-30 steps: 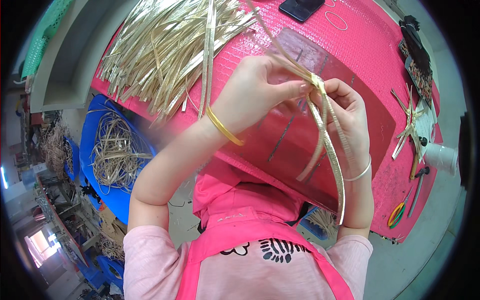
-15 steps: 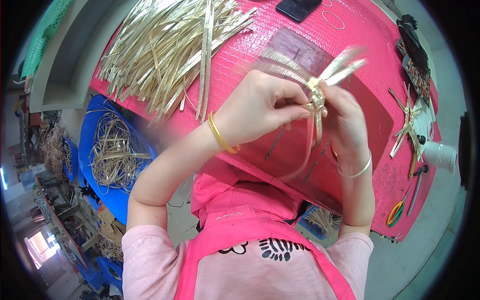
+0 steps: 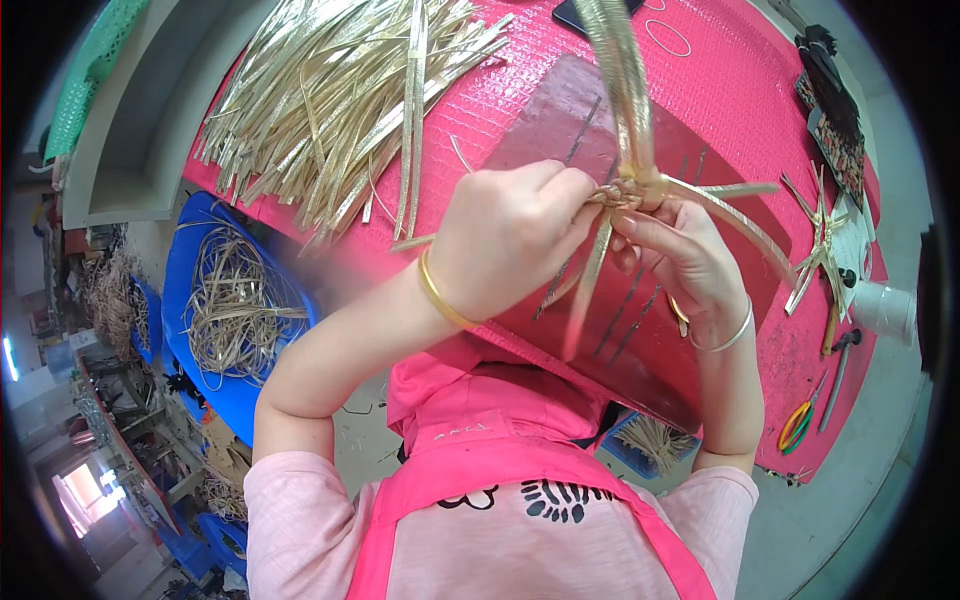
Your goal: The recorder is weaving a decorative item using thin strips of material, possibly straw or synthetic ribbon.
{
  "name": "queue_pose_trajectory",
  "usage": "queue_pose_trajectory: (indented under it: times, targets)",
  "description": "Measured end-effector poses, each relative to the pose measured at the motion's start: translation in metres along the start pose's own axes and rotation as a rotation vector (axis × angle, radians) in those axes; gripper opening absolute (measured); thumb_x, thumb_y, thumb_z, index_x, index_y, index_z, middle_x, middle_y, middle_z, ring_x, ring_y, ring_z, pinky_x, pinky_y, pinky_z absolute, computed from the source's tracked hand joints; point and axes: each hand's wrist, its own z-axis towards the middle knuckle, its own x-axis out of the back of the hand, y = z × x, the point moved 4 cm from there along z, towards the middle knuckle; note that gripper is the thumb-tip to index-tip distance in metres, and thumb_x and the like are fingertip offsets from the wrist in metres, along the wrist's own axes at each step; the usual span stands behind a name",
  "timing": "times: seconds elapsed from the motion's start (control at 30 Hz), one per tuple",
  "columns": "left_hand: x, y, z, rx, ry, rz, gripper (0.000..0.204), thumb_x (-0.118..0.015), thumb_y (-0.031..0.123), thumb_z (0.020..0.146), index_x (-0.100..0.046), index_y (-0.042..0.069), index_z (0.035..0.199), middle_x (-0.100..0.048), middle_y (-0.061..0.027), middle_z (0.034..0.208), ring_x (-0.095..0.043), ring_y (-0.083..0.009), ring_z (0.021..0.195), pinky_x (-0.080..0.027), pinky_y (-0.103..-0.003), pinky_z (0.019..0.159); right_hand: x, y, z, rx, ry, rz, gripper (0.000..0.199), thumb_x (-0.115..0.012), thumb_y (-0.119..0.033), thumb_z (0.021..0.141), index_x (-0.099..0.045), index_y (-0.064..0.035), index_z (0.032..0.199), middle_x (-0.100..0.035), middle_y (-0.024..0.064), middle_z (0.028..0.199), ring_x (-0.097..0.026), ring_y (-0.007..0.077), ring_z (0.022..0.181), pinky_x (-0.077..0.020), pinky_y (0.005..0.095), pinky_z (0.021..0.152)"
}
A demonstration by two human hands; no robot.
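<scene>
A woven knot of gold strips [image 3: 632,192] is held between my hands over a dark red board [image 3: 690,345]. Loose strip ends stick out of it toward the far side, the right and down toward me. My left hand [image 3: 520,235] is closed, its fingers pinching the left side of the weave. On the right side my right hand [image 3: 690,250] grips the weave between thumb and fingers. A large pile of loose gold strips [image 3: 335,110] lies at the far left of the pink table. Another star-shaped gold weave [image 3: 822,245] rests at the right.
At the right edge are scissors [image 3: 797,425], a hammer-like tool [image 3: 840,380] and a white spool [image 3: 883,312]. A dark phone [image 3: 575,15] lies at the far side. Blue tubs with strips [image 3: 240,310] stand left, below the table. Black material [image 3: 830,85] sits far right.
The weave has turned in my hands; its strips now spread in different directions, with a long bundle pointing to the far side. My right hand has moved slightly nearer, and the board shows more.
</scene>
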Motion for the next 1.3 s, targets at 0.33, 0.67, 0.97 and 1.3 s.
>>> queue_pose_trajectory:
  times: [0.33,0.67,0.97,1.3]
  targets:
    - [-0.003,-0.013,-0.006,0.447,0.107,-0.415,0.010,-0.058,0.006,0.068,-0.058,-0.004,0.071,-0.057,-0.0126,0.059,-0.055,-0.0172,0.046,-0.042,-0.027,0.042,-0.004,0.004,-0.001,0.179,0.234,-0.078,0.018,-0.059,-0.005,0.074,-0.054,0.0032,0.088,-0.057,0.0065,0.080,-0.054,0.0094,0.075,-0.0446,0.0221,0.070]
    - [-0.005,-0.026,-0.014,0.855,-0.228,-0.814,0.016,-0.056,0.008,0.074,-0.058,-0.005,0.084,-0.056,-0.0053,0.057,-0.054,-0.0099,0.046,-0.041,-0.020,0.040,-0.012,-0.002,-0.003,0.419,0.292,-0.584,0.015,-0.057,-0.002,0.071,-0.058,0.0035,0.085,-0.061,0.0076,0.078,-0.056,0.0084,0.074,-0.0427,0.0207,0.066]
    - [0.002,-0.021,-0.004,0.187,-0.068,-0.274,0.014,-0.063,0.006,0.063,-0.061,0.001,0.076,-0.058,-0.0123,0.065,-0.058,-0.0198,0.055,-0.045,-0.027,0.050,-0.009,0.016,-0.003,0.221,0.182,0.051,0.017,-0.058,-0.014,0.077,-0.055,0.0030,0.081,-0.054,-0.0002,0.070,-0.047,0.0032,0.064,-0.0372,0.0160,0.056]
    - [0.004,-0.007,-0.014,0.690,-0.068,-0.852,0.014,-0.059,0.007,0.072,-0.058,-0.006,0.078,-0.060,-0.0081,0.064,-0.055,-0.0068,0.059,-0.043,-0.022,0.050,-0.021,-0.001,-0.010,0.452,0.308,-0.235,0.013,-0.058,-0.006,0.075,-0.056,0.0037,0.084,-0.058,0.0029,0.076,-0.053,0.0062,0.071,-0.0424,0.0181,0.062]
